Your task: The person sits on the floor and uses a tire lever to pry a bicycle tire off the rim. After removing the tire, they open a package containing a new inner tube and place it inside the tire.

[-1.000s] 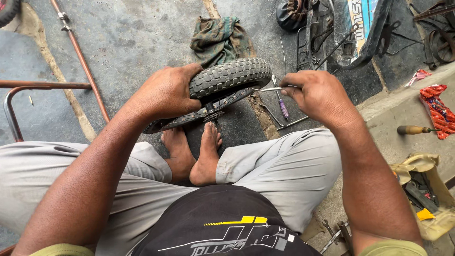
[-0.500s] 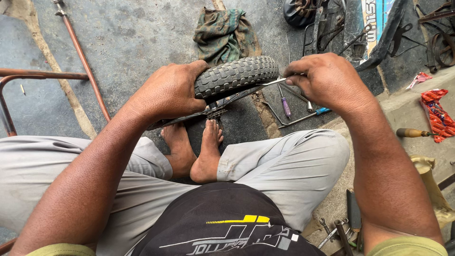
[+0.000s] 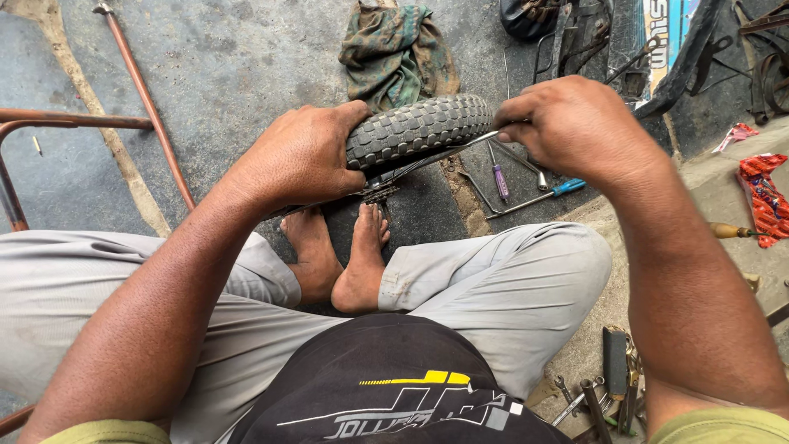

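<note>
Tyre (image 3: pixel 417 129) — small, knobby, black — sat clamped under the left hand (image 3: pixel 300 160), fingers wrapped over its tread, held above the bare feet (image 3: pixel 341 263). Right hand (image 3: pixel 575 127) was clenched on a thin metal lever (image 3: pixel 448 152), whose tip was wedged at the tyre's lower edge. Just below the right grip, on the floor: purple-handled screwdriver (image 3: pixel 499 178) and blue-handled tool (image 3: pixel 546 195). Beyond the tyre — a crumpled green rag (image 3: pixel 394 49).

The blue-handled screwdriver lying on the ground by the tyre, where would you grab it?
Grip the blue-handled screwdriver by its blue handle at the right end, coming from above and the right; the thin metal shaft points left, crossing other tools near the purple-handled screwdriver.
</note>
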